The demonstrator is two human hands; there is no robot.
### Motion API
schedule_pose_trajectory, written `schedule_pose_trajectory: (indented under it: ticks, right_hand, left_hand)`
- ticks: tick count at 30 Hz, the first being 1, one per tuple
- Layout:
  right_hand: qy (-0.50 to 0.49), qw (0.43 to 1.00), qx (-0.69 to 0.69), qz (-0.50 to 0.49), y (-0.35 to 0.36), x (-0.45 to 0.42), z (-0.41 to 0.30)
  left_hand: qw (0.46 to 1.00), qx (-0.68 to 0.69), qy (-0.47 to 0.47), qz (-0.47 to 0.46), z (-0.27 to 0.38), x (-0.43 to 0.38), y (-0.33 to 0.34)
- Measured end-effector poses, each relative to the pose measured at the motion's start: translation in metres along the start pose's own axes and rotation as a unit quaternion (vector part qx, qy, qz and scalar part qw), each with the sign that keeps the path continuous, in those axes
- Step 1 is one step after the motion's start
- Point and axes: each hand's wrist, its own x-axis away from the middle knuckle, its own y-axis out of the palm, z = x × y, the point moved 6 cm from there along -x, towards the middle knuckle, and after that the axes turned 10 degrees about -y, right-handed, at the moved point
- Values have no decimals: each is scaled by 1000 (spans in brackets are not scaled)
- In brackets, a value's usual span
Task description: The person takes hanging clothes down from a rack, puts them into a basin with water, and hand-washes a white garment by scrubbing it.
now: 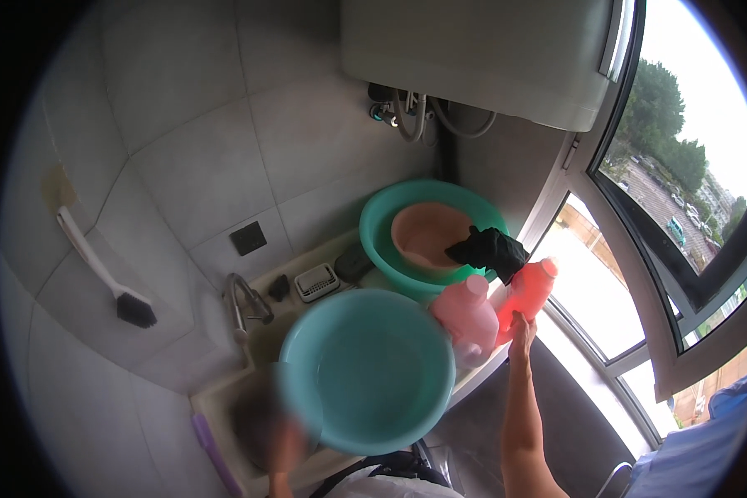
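A large turquoise plastic basin (373, 373) rests over the utility sink (215, 404), in front of me. At the basin's left lower rim is my left hand (288, 442), too blurred to show whether it holds anything. My right hand (524, 330) reaches to the right and grips a translucent red plastic bottle (529, 289) low on its side. Beside that bottle, on the sink's right end, stands a pink plastic jug (470, 317). A black cloth (492, 249) hangs over the edges of the nested basins behind the bottles.
A green basin (373, 233) holds a smaller peach basin (426, 230) at the back. Along the ledge are a faucet (246, 292) and a soap dish (317, 282). A brush (109, 280) hangs on the left wall. A white cabinet-like unit (473, 56) overhangs, and an open window (666, 367) is right.
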Motion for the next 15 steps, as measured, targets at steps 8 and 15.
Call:
schedule_pose_trajectory:
  ticks: [8,15]
  right_hand:
    - [-24,998,14,-55,-22,-49,12]
    - [-75,974,198,-80,-42,-74,19]
  left_hand:
    - [873,392,-276,-94,20,-6,-2]
    - [878,359,-296,-109,20,-9,8]
